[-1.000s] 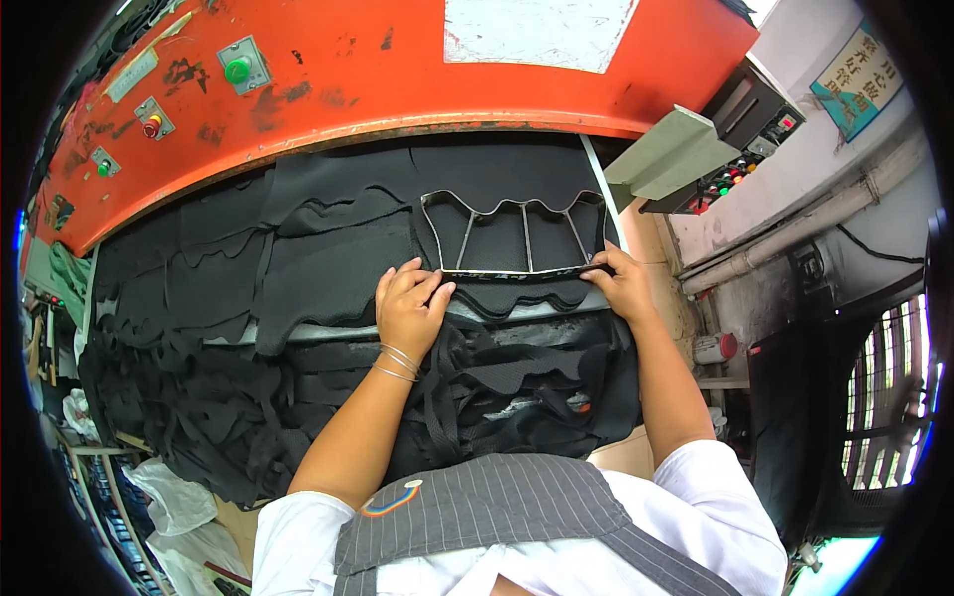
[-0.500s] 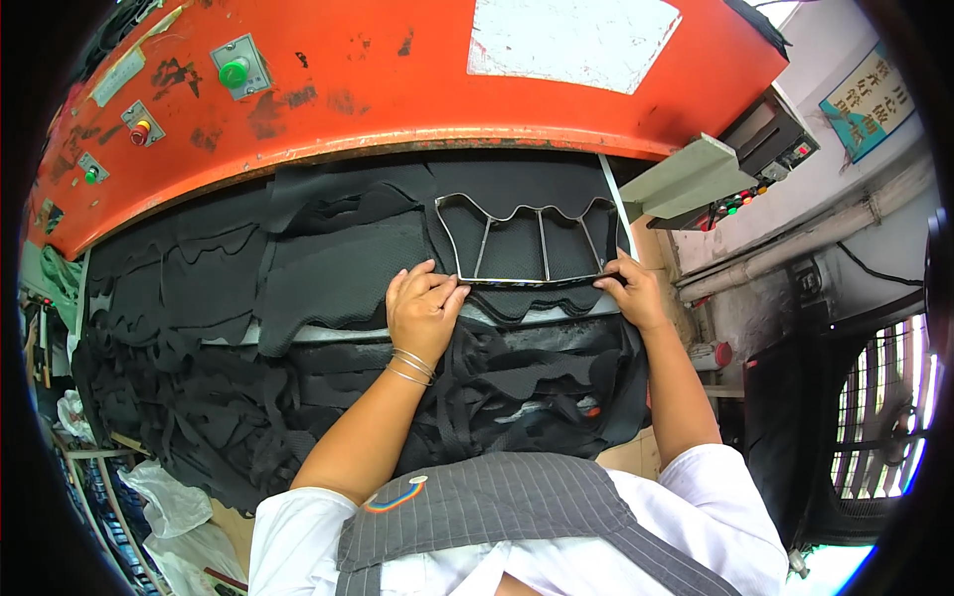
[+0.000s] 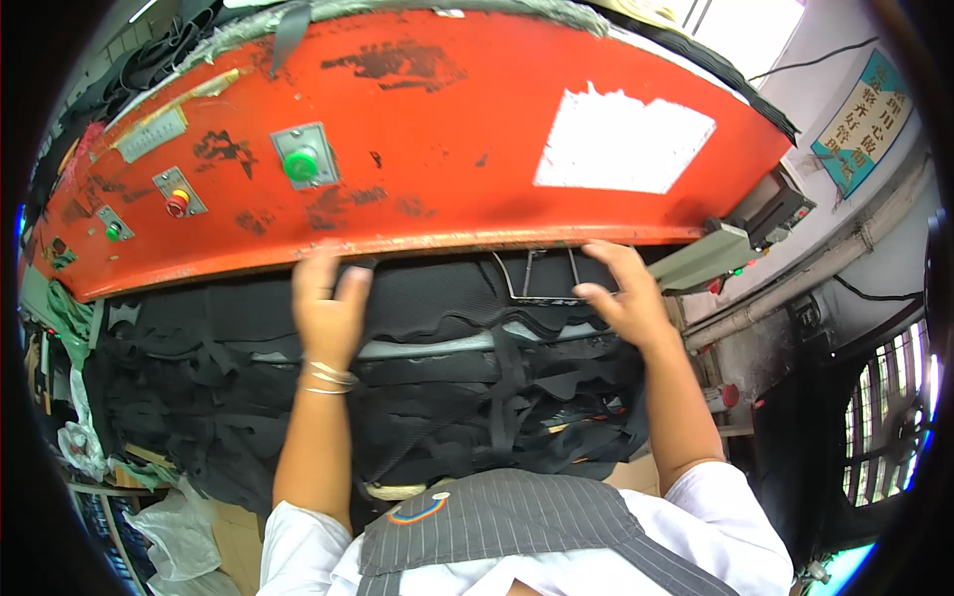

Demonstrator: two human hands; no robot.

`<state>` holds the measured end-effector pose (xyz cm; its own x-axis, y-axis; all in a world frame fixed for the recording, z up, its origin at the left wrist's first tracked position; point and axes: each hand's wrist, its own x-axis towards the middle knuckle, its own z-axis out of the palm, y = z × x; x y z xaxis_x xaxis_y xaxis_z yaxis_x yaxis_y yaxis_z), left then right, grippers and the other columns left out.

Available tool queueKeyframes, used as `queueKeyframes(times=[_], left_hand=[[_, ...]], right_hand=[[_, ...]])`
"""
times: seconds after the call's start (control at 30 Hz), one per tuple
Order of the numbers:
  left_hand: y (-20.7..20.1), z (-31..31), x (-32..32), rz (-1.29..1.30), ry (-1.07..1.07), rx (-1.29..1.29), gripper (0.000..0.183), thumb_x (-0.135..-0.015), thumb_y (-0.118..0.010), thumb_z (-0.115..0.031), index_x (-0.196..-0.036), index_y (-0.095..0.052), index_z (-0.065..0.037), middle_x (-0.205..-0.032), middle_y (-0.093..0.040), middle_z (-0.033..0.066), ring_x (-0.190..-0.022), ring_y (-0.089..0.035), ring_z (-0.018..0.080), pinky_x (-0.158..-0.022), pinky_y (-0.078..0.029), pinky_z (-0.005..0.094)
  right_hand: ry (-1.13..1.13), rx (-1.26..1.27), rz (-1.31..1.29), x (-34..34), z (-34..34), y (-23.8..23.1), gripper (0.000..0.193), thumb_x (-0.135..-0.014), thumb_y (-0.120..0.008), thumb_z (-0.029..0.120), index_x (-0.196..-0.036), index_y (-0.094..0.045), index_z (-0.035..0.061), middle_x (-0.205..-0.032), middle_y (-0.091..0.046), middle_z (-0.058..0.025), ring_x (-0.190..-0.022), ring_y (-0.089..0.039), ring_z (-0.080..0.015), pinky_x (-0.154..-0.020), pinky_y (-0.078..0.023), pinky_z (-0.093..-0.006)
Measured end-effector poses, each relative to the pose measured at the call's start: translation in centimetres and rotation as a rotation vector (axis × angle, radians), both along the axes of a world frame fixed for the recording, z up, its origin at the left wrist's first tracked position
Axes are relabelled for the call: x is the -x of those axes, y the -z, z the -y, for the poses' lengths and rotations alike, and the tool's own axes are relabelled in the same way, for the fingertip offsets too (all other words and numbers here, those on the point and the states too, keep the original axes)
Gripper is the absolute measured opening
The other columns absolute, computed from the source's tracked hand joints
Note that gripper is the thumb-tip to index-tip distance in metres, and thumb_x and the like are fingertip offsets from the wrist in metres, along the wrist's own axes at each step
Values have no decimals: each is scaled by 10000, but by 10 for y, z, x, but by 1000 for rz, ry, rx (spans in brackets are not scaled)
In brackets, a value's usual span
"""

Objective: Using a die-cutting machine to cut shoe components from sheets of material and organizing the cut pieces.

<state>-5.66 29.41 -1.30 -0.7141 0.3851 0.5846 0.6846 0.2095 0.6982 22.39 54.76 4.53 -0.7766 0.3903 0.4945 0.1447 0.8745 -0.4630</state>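
With room between 2 hands (image 3: 330, 310) (image 3: 636, 306), the orange edge (image 3: 452, 241) overhangs a metal frame (image 3: 545, 299).

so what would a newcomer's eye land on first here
The big orange machine front sweeps across the top, with a bright green button left of centre and a white sheet toward the right. Below its edge, the left hand and right hand are open, a metal frame lying between them. Black cloth fills the middle below.
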Motion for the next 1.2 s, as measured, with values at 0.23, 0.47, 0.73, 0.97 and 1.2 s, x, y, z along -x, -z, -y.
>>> queueKeyframes(times=[0.23,0.47,0.73,0.97,1.2], left_hand=[[2,151,257,-158,-647,-146,746,-870,-649,-337,-1407,-325,67,-1437,-371,248,-1291,-411,317,-1040,-342,352],[-22,248,396,-165,-541,-46,606,-880,-520,-151,-1422,-316,28,-1447,-350,274,-1371,-315,355,-1081,-281,361],[21,199,360,-245,-674,-24,621,-873,-595,-208,-1397,-359,29,-1445,-360,229,-1353,-333,322,-1072,-283,369],[-78,290,428,121,-420,122,411,-888,-549,-199,-1205,-514,59,-1152,-551,163,-1031,-511,283,-950,-358,371],[-19,82,112,103,65,345,251,-891,-570,-154,-1014,-661,45,-1004,-675,153,-953,-634,242,-841,-490,347]], right_hand=[[-334,-125,-364,202,89,-36,480,-775,-743,266,-1174,-576,57,-1050,-632,-131,-934,-612,-301,-781,-510,-388],[-171,13,-428,287,113,-40,241,-839,-651,172,-982,-485,70,-826,-651,-104,-716,-644,-316,-538,-479,-418],[-138,44,-241,260,101,-10,308,-816,-683,270,-988,-506,85,-845,-655,-94,-711,-646,-325,-537,-485,-447],[-125,5,-169,281,123,-65,335,-826,-653,330,-988,-502,79,-809,-635,-110,-702,-639,-331,-543,-480,-451],[-111,61,212,120,96,19,346,-820,-652,357,-964,-551,59,-877,-635,-132,-841,-633,-360,-702,-502,-473]])
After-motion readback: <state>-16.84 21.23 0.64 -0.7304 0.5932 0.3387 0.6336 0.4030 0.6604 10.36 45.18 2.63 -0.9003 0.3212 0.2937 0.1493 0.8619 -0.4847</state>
